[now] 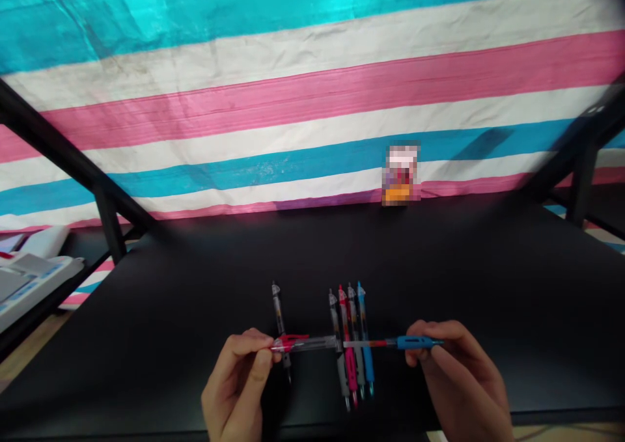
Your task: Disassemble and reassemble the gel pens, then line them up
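My left hand pinches the red end of a clear pen barrel with a red clip, held level above the table. Between the fingertips of my right hand is a blue pen grip section, from which a refill with an orange-red part points left. The barrel's open end and the refill's tip face each other, close together and roughly in line. Behind and below them, several pens lie side by side, among them a pink pen and a blue pen. A black pen lies apart, partly hidden by the barrel.
The black table runs back to a striped tarp. At its far edge stands a small pixelated item. Black frame bars slant at both sides, and white equipment is at the left.
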{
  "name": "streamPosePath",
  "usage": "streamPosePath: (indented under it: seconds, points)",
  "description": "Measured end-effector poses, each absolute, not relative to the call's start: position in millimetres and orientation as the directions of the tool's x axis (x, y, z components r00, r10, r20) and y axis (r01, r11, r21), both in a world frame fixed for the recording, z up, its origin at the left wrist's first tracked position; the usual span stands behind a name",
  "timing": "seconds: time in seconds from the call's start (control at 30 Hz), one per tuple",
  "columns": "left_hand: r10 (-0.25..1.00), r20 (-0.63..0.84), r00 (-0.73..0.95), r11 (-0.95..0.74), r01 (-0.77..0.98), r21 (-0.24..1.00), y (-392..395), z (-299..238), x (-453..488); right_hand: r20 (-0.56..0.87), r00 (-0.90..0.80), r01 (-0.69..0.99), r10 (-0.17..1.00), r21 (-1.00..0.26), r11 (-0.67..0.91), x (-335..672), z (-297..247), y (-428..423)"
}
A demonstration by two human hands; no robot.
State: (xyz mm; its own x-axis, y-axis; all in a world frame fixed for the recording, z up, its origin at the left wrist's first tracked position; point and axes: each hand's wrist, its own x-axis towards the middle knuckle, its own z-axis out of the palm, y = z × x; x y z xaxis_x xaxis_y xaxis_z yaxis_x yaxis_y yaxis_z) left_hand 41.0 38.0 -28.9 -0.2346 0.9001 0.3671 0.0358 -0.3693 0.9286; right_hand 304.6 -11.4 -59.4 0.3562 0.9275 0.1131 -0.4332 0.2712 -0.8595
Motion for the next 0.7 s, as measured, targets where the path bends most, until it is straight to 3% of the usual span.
streamPosePath:
  seconds: [0.53,0.7]
  points:
    - [0.910,0.368,-0.194,-0.370,0.023,0.929,36,-22,45,0.149,0.369,-0.355,0.917,-0.889,0.288,305,-59,-12]
    - [0.927,0.284,-0.244,-0.271,0.085,0.959,31,-15,57,0.121,0.367,-0.187,0.922,-0.962,0.200,286,-52,-13]
